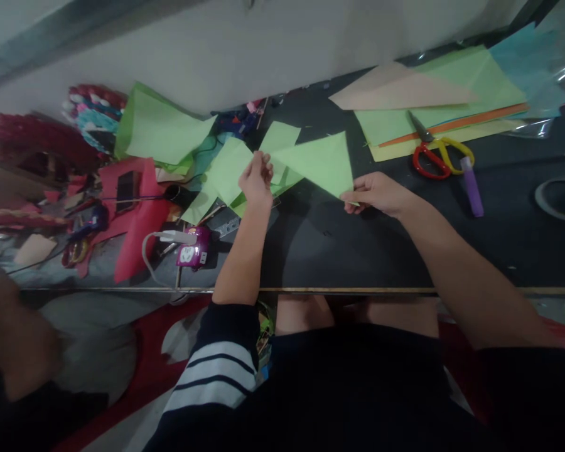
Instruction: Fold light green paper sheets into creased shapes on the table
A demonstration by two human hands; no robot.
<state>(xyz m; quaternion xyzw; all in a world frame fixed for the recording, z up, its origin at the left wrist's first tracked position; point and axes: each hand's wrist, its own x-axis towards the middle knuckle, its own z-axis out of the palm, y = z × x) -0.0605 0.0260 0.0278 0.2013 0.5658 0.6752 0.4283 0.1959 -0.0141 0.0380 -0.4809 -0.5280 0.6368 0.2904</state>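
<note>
Black cloth shirt point(353, 389) | four-sided pale-green paper point(324, 162) being pinched by right hand point(373, 192) | left hand point(257, 178): grip unclear | seemingly cut, handling unfinished

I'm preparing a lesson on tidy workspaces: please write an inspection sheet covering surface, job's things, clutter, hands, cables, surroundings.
Surface: dark flat tabletop, crowded at left.
Job's things: light-green paper sheet, held over the tabletop.
Clutter: metal scissors with red and yellow handles, purple cylindrical tube at right; bent red sheet, purple and white socket block at left.
Hands: right hand pinches the green sheet's near right corner; left hand at its left end, grip unclear.
Cables: white cable looping beside the block.
Surroundings: pale wall behind; another person's blurred arm at lower left.
</note>
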